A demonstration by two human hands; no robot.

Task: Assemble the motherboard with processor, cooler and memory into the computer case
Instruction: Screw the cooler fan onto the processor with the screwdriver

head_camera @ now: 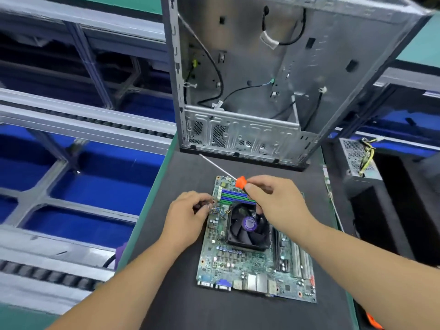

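Motherboard [254, 244] flat on mat, long axis running toward open case [262, 91] just beyond. Right hand [273, 203] gripping screwdriver [228, 175], nearer case. Left hand [188, 210] pinching fan wires [217, 210] at board's left edge.

The motherboard [250, 263] lay flat on the dark tabletop [178, 294], its black cooler [248, 226] fan facing up. The right hand [273, 201] gripped an orange-collared screwdriver [240, 181], shaft pointing toward the open computer case [262, 75]. The left hand [188, 210] pinched the thin fan wires [215, 209] at the board's left edge.
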